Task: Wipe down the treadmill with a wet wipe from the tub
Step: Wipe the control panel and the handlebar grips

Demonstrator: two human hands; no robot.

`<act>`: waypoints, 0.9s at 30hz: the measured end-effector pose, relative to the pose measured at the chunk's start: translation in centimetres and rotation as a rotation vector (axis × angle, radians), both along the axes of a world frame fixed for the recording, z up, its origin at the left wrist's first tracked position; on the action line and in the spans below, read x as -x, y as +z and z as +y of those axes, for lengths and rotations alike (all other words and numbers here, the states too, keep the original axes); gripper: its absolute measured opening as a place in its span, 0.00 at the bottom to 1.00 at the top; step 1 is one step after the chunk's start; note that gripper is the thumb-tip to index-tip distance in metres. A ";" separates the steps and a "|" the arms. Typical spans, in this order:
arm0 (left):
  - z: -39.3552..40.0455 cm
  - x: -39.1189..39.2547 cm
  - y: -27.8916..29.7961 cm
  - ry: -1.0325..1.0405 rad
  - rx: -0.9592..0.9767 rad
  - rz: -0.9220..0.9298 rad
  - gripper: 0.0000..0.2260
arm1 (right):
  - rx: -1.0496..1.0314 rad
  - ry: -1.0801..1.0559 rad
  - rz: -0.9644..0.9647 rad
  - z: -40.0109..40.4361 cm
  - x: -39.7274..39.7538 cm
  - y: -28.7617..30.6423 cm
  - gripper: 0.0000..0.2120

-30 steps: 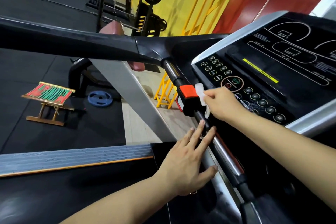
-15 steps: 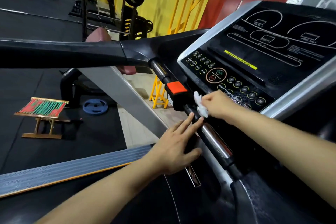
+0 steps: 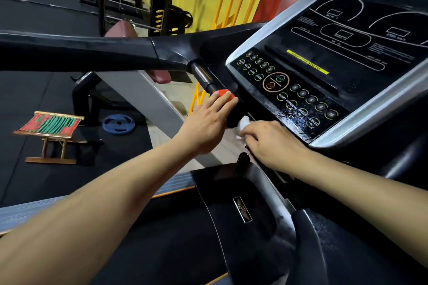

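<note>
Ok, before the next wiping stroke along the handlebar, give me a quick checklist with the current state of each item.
1. Wet wipe in the right hand: ok, pinched at the fingertips.
2. Wipe in contact with the handlebar: cannot tell, the hand hides the contact.
3. Left hand clear of the wiping path: not ok, its fingers lie on the orange stop clip.
4. Console buttons untouched: ok, neither hand is on them.
5. Console panel dry: not ok, droplets near the speed buttons.
</note>
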State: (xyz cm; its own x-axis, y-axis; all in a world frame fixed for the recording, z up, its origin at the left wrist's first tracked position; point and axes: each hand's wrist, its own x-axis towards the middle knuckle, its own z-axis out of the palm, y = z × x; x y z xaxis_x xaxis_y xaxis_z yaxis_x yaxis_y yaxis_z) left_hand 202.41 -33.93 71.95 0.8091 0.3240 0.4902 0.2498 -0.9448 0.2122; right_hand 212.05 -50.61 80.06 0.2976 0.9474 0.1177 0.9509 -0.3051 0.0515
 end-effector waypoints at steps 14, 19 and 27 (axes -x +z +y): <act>-0.7 0.3 1.1 -0.016 0.084 0.000 0.38 | 0.120 0.083 -0.098 -0.7 -0.5 1.2 0.16; -0.9 0.3 1.2 0.003 0.105 0.025 0.41 | 0.041 0.009 -0.162 -0.1 0.6 1.2 0.10; -1.1 0.4 1.3 0.013 0.121 0.029 0.39 | -0.106 -0.035 -0.075 0.2 -0.3 0.2 0.09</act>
